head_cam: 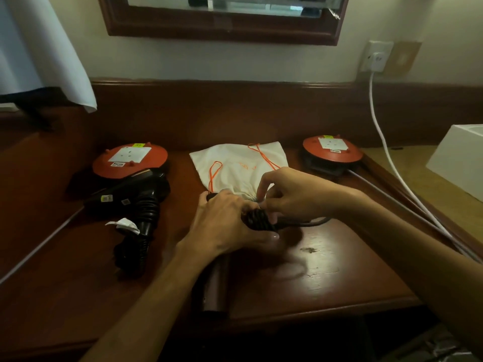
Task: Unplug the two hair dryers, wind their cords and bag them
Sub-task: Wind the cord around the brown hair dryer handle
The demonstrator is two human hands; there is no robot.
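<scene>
Left hand (224,220) grips coiled cord (257,218) at bag (237,165) mouth, mid-desk; right hand (290,194) pinches gathered cloth. Cord springy, bag limp: hold coil tight, spread mouth. Second dryer (136,197) lies left.

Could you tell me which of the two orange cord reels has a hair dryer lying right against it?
The left orange reel: the black hair dryer lies against its near edge. The right orange reel has none; only cables run past it.
</scene>
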